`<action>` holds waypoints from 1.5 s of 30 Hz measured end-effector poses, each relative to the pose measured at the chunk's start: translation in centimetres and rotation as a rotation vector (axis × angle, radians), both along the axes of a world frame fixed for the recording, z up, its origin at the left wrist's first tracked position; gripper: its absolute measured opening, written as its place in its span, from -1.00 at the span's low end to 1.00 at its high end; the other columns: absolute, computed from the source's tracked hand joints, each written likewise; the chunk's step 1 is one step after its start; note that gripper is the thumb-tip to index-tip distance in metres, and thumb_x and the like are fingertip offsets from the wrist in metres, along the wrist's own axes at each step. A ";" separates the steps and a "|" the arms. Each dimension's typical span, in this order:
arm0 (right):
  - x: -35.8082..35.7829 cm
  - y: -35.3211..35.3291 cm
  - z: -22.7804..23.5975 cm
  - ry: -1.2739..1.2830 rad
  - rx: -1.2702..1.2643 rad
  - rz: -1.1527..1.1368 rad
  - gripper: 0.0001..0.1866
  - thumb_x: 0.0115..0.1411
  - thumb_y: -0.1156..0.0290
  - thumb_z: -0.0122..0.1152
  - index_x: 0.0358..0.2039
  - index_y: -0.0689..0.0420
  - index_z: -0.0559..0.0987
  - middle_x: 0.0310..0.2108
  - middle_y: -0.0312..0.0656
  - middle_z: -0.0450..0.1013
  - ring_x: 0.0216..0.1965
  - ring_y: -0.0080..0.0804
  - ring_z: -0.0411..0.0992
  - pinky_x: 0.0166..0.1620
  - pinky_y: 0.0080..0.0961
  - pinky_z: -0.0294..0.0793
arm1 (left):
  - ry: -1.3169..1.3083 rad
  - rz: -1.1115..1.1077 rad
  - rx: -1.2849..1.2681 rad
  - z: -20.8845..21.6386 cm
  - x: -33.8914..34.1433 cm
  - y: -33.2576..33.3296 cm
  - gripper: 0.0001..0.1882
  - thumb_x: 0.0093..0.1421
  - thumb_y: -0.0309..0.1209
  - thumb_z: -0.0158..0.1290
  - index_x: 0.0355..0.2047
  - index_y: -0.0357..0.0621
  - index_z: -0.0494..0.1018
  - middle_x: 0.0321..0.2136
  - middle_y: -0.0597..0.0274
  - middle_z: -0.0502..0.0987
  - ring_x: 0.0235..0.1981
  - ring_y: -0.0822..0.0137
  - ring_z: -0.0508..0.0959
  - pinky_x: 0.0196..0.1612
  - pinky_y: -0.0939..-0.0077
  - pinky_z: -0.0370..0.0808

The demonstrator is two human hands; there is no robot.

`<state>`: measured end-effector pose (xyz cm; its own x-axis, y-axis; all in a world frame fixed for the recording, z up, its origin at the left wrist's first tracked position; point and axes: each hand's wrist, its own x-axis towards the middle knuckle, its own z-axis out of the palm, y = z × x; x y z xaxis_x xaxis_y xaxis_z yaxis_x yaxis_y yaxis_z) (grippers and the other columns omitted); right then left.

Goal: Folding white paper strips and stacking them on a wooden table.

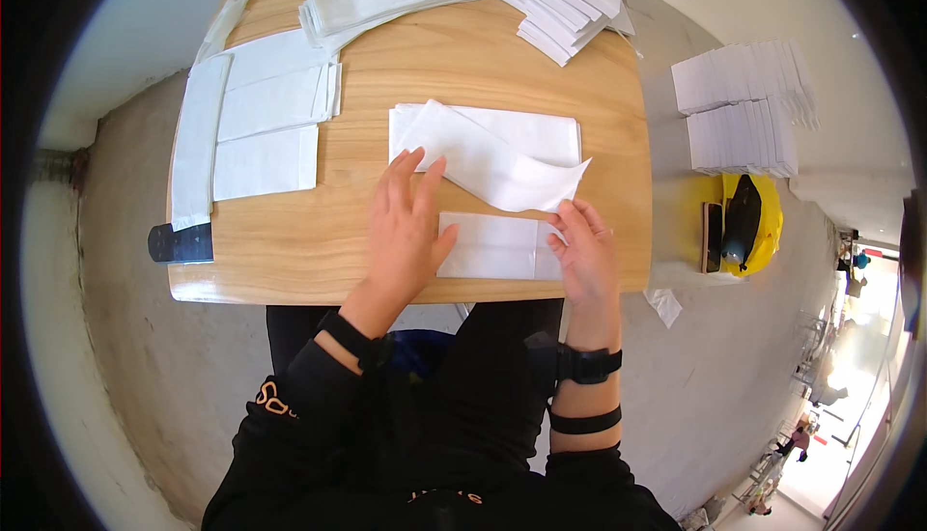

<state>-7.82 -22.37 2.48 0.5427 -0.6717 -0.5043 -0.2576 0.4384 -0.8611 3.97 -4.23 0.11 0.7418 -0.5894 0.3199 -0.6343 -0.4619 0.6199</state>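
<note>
The right grip (585, 246) is grasping a white paper sheet (492, 159) by its lower right corner, pinched between thumb and fingertips. Most of the sheet extends up and to the left of that pinch, lying slantwise, its right end curling up into a pointed tip just above the fingers. Underneath it is a flat rectangular white paper stack (555, 130), whose top edge and right end show past the sheet.

The left grip (401, 227) is released, fingers spread and grasping nothing. Its fingertips are at the lower left edge of the sheet and stack; whether they press on the paper I cannot tell. Its thumb points right, at the left end of a folded white paper piece (488, 246). That piece lies flat between the two hands, near the front edge of the wooden tabletop (338, 232), its right end partly hidden by the right hand.

Well apart from both hands, flat white paper packets (266, 159) lie at the left of the tabletop, a long white paper pile (396, 2) at the far side, and overlapping white folded pieces (560, 10) at the far right.
</note>
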 end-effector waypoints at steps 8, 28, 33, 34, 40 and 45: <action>-0.4 3.9 2.5 -0.449 0.265 0.247 -0.81 0.28 0.43 0.10 -0.14 0.24 0.50 -0.18 -0.23 0.50 -0.12 -0.50 0.43 0.09 -0.45 0.37 | -0.159 -0.064 -0.122 -1.0 2.9 0.5 -0.63 -0.20 -0.60 0.17 -0.31 -0.10 0.43 -0.13 0.13 0.40 -0.03 0.02 0.39 -0.02 0.18 0.30; 1.0 7.6 -0.1 -0.163 0.053 0.311 -0.75 0.18 0.34 0.29 -0.27 0.28 0.55 -0.33 -0.27 0.53 -0.29 -0.64 0.42 -0.15 -0.65 0.37 | 0.168 -0.089 -0.122 2.7 -2.2 3.1 -0.79 -0.06 -0.53 0.23 -0.37 -0.11 0.50 -0.36 0.19 0.55 -0.27 0.16 0.52 -0.17 0.36 0.33; 0.9 8.2 0.8 -0.182 0.046 0.349 -0.76 0.19 0.45 0.25 -0.18 0.30 0.50 -0.20 -0.19 0.50 -0.15 -0.54 0.44 -0.05 -0.57 0.41 | 0.232 -0.051 -0.178 2.6 -2.6 3.1 -0.88 -0.02 -0.56 0.19 -0.44 -0.14 0.50 -0.43 0.18 0.56 -0.35 0.17 0.54 -0.21 0.37 0.36; 0.9 8.4 0.9 -0.181 0.047 0.351 -0.76 0.19 0.45 0.25 -0.18 0.30 0.50 -0.20 -0.19 0.50 -0.15 -0.54 0.44 -0.05 -0.57 0.41 | 0.305 -0.019 -0.200 2.4 -2.6 3.2 -0.89 -0.01 -0.57 0.18 -0.44 -0.16 0.51 -0.43 0.18 0.56 -0.36 0.18 0.54 -0.22 0.37 0.37; 1.4 9.4 0.7 -0.276 -0.142 0.447 -0.74 0.12 0.64 0.22 -0.14 0.32 0.47 -0.17 -0.19 0.40 -0.07 -0.43 0.43 -0.03 -0.47 0.51 | 0.409 0.018 -0.237 2.4 -2.5 4.0 -0.93 0.02 -0.56 0.16 -0.44 -0.21 0.52 -0.44 0.16 0.58 -0.38 0.18 0.55 -0.25 0.39 0.39; 1.6 10.2 0.8 -0.184 -0.437 0.405 -0.86 0.09 0.67 0.19 -0.30 0.32 0.50 -0.27 -0.19 0.40 -0.23 -0.47 0.48 -0.18 -0.59 0.56 | 0.356 -0.008 -0.206 2.4 -2.8 4.3 -0.93 0.02 -0.56 0.16 -0.44 -0.21 0.52 -0.43 0.15 0.58 -0.37 0.16 0.54 -0.24 0.40 0.39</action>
<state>-6.21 -12.18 3.32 0.8493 -0.5177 -0.1033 -0.1599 -0.0658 -0.9849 1.17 0.04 2.54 0.8232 -0.5459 0.1559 -0.3664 -0.3011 0.8804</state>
